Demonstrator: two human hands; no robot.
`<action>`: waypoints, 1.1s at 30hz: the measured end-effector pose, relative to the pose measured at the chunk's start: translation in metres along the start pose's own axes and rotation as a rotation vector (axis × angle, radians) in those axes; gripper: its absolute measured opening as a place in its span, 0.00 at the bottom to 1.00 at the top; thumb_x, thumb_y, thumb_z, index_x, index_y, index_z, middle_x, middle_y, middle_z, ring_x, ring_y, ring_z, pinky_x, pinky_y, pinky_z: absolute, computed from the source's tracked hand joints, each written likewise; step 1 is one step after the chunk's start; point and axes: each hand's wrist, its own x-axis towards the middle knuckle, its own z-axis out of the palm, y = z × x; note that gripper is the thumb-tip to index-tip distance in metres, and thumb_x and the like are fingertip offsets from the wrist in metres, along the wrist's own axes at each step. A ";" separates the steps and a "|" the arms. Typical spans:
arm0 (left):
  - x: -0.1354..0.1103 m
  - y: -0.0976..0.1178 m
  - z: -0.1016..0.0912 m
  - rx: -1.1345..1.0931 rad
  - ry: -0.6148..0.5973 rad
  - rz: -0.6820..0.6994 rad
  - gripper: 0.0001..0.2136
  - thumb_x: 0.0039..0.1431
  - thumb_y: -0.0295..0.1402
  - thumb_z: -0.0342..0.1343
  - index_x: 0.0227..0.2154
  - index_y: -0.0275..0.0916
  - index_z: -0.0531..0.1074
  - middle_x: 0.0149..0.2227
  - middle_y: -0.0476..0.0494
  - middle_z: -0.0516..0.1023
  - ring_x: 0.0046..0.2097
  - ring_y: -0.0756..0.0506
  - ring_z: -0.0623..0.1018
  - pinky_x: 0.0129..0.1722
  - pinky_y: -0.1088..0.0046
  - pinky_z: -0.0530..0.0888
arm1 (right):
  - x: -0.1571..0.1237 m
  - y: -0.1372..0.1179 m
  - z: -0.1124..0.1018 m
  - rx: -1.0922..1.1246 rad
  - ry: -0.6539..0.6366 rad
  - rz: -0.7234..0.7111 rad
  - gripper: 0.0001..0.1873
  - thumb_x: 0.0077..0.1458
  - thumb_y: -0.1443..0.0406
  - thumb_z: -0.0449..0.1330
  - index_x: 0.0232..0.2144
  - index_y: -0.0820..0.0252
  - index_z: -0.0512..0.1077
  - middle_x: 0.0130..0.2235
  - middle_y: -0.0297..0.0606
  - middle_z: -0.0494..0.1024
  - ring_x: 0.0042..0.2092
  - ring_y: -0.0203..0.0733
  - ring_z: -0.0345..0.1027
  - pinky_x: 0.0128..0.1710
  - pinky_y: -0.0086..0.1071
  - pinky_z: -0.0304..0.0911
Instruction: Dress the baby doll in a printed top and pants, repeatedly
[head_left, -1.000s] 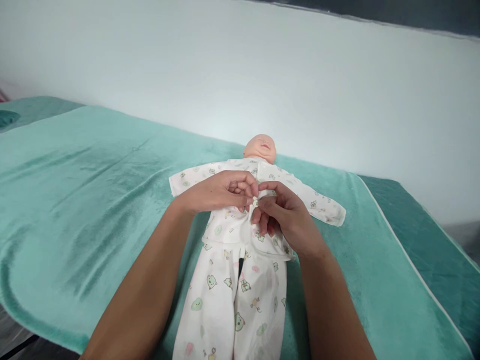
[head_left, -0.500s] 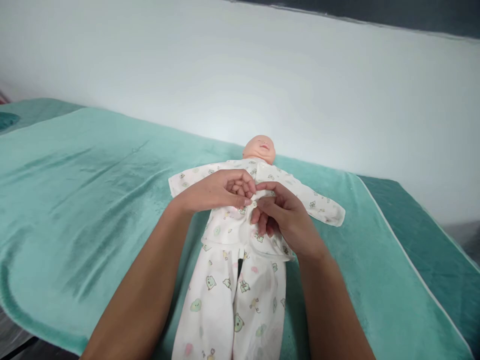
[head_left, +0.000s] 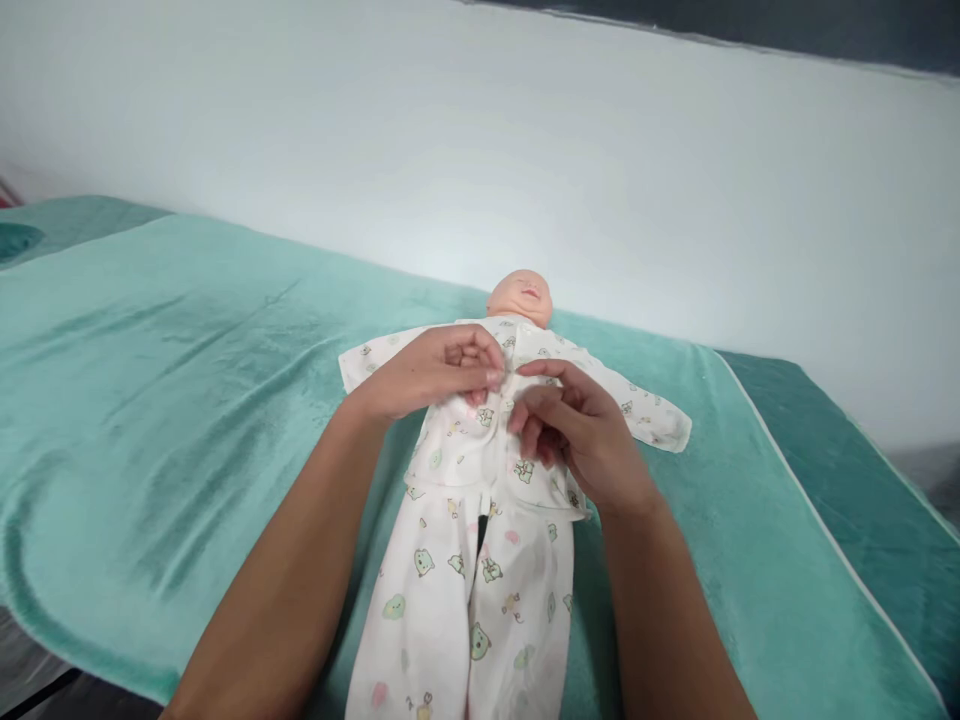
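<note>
A baby doll (head_left: 523,293) lies on its back in a white pyjama top (head_left: 457,455) printed with small animals, and matching trousers (head_left: 420,620). Over the chest, my left hand (head_left: 454,368) is closed, its thumb and index finger pinched together beside the front placket. Whether cloth is between those fingertips is hidden. My right hand (head_left: 581,425) hovers at the other side of the placket, index finger stretched out and thumb apart from it, the other fingers curled. Nothing shows in its grasp. Both hands partly cover the row of buttons.
Beneath the doll spreads a light green plush blanket (head_left: 187,400) with a pale edge. Darker green cloth (head_left: 847,450) lies at the right. A white wall (head_left: 450,130) rises behind the doll's head.
My left hand has moved slightly up toward the doll's neck. My right thumb and index finger have come away from the button and spread apart, leaving a wider gap between the hands.
</note>
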 end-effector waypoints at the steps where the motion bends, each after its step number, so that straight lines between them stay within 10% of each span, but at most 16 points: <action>1: 0.001 -0.005 0.000 0.029 0.094 0.036 0.08 0.58 0.37 0.61 0.37 0.39 0.73 0.31 0.48 0.76 0.33 0.50 0.75 0.36 0.71 0.75 | 0.001 0.003 -0.002 -0.002 0.079 -0.071 0.10 0.61 0.61 0.61 0.44 0.53 0.71 0.35 0.34 0.82 0.30 0.36 0.75 0.24 0.27 0.65; 6: -0.007 -0.053 -0.010 0.584 0.599 0.101 0.14 0.57 0.25 0.50 0.44 0.41 0.74 0.50 0.41 0.78 0.53 0.41 0.75 0.55 0.60 0.72 | 0.014 0.027 -0.024 -0.290 0.446 -0.358 0.13 0.59 0.63 0.60 0.47 0.51 0.73 0.60 0.38 0.73 0.61 0.43 0.67 0.60 0.42 0.64; 12: -0.047 -0.089 -0.041 1.135 0.653 -0.289 0.29 0.61 0.30 0.49 0.66 0.43 0.62 0.68 0.36 0.63 0.69 0.31 0.59 0.67 0.43 0.58 | 0.019 0.062 -0.080 -0.875 0.700 -0.313 0.21 0.56 0.60 0.56 0.51 0.58 0.72 0.61 0.51 0.72 0.63 0.52 0.63 0.66 0.53 0.53; 20: -0.069 -0.092 -0.056 1.063 0.726 -0.425 0.27 0.67 0.31 0.42 0.68 0.39 0.60 0.59 0.29 0.75 0.64 0.31 0.70 0.65 0.48 0.62 | -0.037 0.076 -0.165 -1.101 0.875 -0.020 0.29 0.51 0.56 0.57 0.53 0.64 0.74 0.57 0.57 0.75 0.61 0.61 0.65 0.63 0.56 0.56; 27: -0.070 -0.089 -0.064 0.665 0.968 -0.198 0.20 0.64 0.31 0.47 0.55 0.36 0.75 0.36 0.39 0.82 0.47 0.38 0.80 0.50 0.64 0.70 | -0.046 0.071 -0.160 -1.021 0.845 0.087 0.24 0.50 0.59 0.55 0.45 0.63 0.81 0.49 0.55 0.79 0.50 0.59 0.72 0.56 0.53 0.63; 33: -0.064 -0.097 -0.074 0.653 1.077 -0.255 0.24 0.65 0.29 0.41 0.59 0.36 0.73 0.53 0.36 0.80 0.54 0.38 0.78 0.55 0.61 0.71 | -0.046 0.072 -0.155 -0.985 1.005 -0.097 0.26 0.50 0.62 0.57 0.49 0.68 0.76 0.54 0.58 0.73 0.56 0.58 0.67 0.58 0.52 0.63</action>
